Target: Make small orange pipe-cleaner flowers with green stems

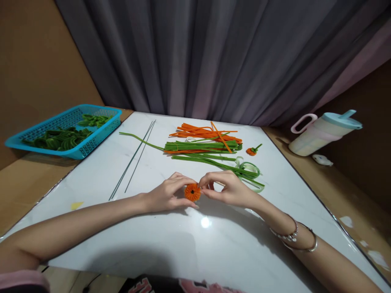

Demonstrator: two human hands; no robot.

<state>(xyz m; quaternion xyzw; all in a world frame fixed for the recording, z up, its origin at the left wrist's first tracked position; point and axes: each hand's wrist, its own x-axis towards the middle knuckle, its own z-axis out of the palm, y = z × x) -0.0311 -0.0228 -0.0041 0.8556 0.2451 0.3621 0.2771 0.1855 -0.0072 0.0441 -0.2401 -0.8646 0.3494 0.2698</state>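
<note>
Between my hands, a little above the white table, is a round orange pipe-cleaner pumpkin with ridged sides and a dark hole in its middle. My left hand grips it from the left, thumb below and fingers above. My right hand pinches at its right edge with thumb and forefinger; whatever lies between those fingertips is too small to make out. Beyond the hands lie bundled green pipe cleaners and loose orange pipe cleaners. A smaller orange pumpkin with a green stem rests to their right.
Rolls of green tape lie just behind my right hand. Thin dark green wires stretch across the table's left side. A blue basket holding green curled pieces stands at far left. At right are a lidded tumbler and a small white object.
</note>
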